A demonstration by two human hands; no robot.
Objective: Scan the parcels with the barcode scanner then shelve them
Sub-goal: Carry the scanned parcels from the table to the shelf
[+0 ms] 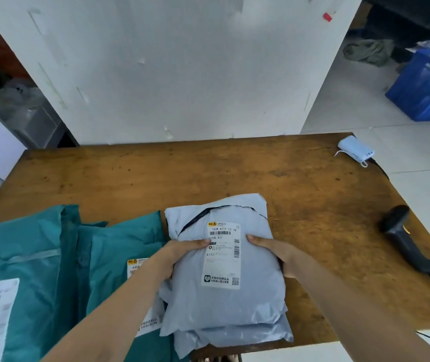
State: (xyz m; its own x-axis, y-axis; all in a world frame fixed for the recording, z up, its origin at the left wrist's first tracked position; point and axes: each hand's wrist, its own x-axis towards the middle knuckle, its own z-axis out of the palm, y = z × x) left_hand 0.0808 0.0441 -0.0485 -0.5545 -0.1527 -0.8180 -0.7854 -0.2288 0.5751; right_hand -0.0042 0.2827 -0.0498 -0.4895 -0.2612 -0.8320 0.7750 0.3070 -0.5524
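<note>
Left hand (180,254) and right hand (274,250), fingers (201,242) clasped round the grey parcel (224,307) (barcode scanner (402,236) well apart)

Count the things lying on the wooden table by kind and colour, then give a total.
Grey parcels: 2, the top grey parcel and one beneath
Teal parcels: 2
Black barcode scanner: 1
Small pale blue device: 1
Total: 6

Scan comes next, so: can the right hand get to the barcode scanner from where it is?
Probably yes. The barcode scanner lies on bare table to the right of the grey parcel, with nothing between it and the right hand. That hand grips the parcel's edge, so it must let go first.
</note>
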